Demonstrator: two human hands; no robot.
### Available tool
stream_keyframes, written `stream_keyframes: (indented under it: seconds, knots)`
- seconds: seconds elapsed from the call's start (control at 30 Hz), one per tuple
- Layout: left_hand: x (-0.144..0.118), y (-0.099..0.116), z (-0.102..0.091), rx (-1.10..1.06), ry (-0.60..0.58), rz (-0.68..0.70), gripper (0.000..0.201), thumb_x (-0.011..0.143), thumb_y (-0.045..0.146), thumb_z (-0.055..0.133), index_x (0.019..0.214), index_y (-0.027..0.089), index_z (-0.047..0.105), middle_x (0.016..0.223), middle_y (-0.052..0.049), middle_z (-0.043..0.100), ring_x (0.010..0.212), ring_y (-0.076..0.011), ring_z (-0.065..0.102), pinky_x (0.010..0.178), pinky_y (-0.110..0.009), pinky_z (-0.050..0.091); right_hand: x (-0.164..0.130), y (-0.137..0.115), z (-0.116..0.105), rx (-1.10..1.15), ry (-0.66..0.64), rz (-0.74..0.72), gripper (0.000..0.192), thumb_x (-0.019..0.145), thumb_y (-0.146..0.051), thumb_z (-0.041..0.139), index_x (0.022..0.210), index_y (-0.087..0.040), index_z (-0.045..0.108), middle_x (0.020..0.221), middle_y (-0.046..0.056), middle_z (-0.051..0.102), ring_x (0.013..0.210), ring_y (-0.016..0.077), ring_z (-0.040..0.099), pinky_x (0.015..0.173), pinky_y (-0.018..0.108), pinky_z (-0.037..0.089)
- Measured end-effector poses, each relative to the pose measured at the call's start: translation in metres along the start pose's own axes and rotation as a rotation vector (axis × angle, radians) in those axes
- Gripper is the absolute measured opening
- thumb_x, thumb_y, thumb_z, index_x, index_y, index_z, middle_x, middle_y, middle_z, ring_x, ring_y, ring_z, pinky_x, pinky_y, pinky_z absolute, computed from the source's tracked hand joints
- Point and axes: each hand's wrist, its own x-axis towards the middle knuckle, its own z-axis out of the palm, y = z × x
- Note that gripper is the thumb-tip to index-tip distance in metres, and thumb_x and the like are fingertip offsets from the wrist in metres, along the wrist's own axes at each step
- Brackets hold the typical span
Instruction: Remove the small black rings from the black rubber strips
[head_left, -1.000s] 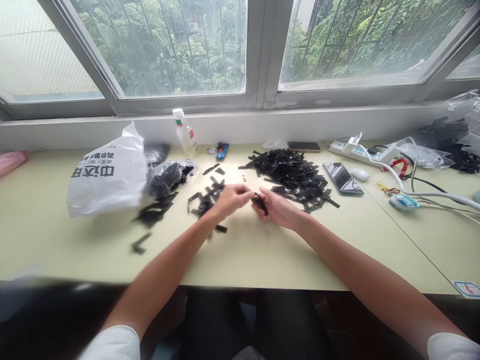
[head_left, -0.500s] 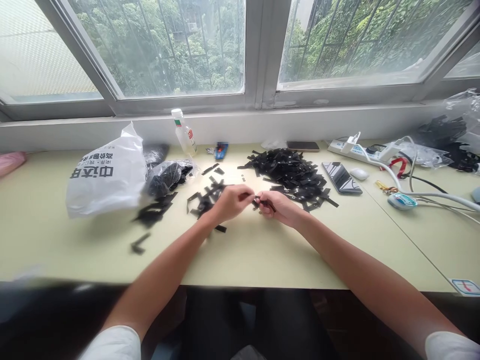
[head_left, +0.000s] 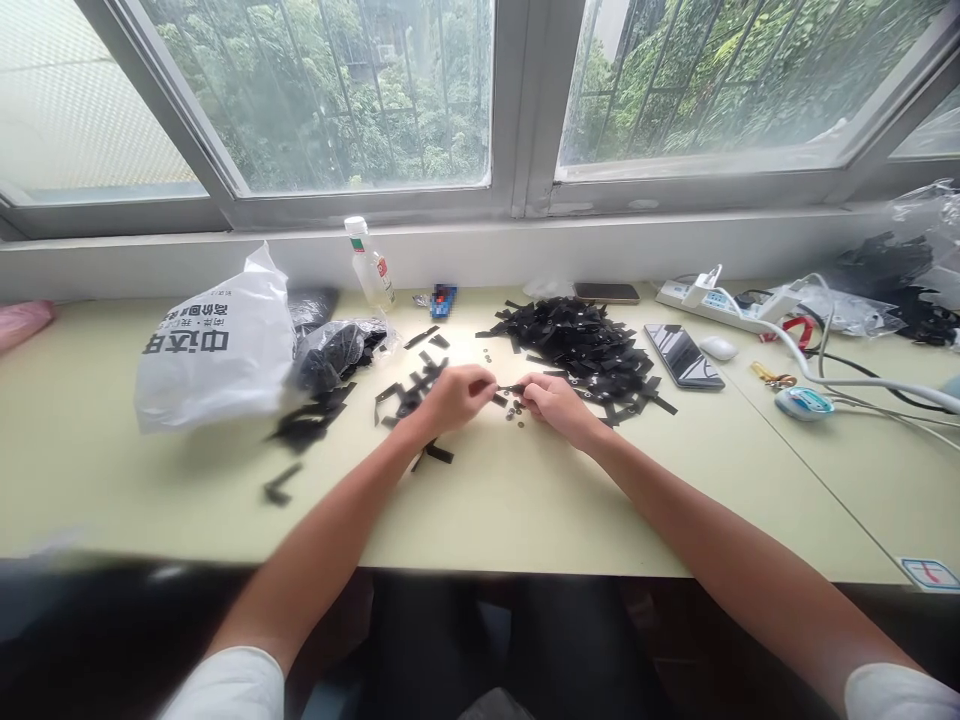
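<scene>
The small flat black strip [head_left: 511, 389] looks light, thin and bendable, best pinched at its two ends. It sits between the left hand [head_left: 454, 397] and right hand [head_left: 553, 405], both closed on it by the fingertips, just above the pale green table [head_left: 525, 500] and near the big heap of black strips [head_left: 585, 345].

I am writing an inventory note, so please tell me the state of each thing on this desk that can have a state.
left hand: closed, pinching a small black strip
right hand: closed on the same strip
big black pile: loose heap, lying flat
white plastic bag: slumped, lying on its side
clear bottle: upright, cap on
phone: screen dark
power strip: plugs inserted
</scene>
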Motion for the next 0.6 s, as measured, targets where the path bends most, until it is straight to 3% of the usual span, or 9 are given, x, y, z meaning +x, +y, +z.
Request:
stream_keyframes:
  seconds: [0.17,0.37,0.6]
  knots:
    - [0.000,-0.006,-0.007,-0.021,-0.033,-0.109,0.019,0.088,0.027,0.058,0.081,0.014,0.070,0.075,-0.004,0.068,0.062,-0.0124,0.055,0.058,-0.025,0.043,0.002,0.002,-0.006,-0.010,0.073,-0.007,0.006,0.077,-0.025,0.053,0.077,-0.022,0.058,0.061,-0.003,0.044,0.051,0.0107,0.031,0.049,0.027,0.021]
    - [-0.001,-0.011,-0.028,-0.037,-0.194,-0.230,0.015,0.079,0.025,0.058,0.073,0.015,0.067,0.065,-0.002,0.062,0.055,-0.0109,0.050,0.052,-0.023,0.037,0.000,0.002,-0.006,-0.162,0.147,-0.088,0.016,0.084,-0.034,0.057,0.077,-0.022,0.062,0.063,-0.002,0.050,0.054,0.0126,0.039,0.052,0.028,0.030]
    - [-0.002,-0.007,-0.072,0.083,-0.414,-0.349,0.014,0.072,0.027,0.059,0.065,0.018,0.065,0.059,-0.002,0.057,0.048,-0.0106,0.043,0.045,-0.025,0.028,0.002,0.002,-0.005,-0.036,0.168,-0.204,0.033,0.093,-0.047,0.052,0.079,-0.021,0.067,0.086,0.006,0.068,0.081,0.0199,0.062,0.077,0.033,0.049]
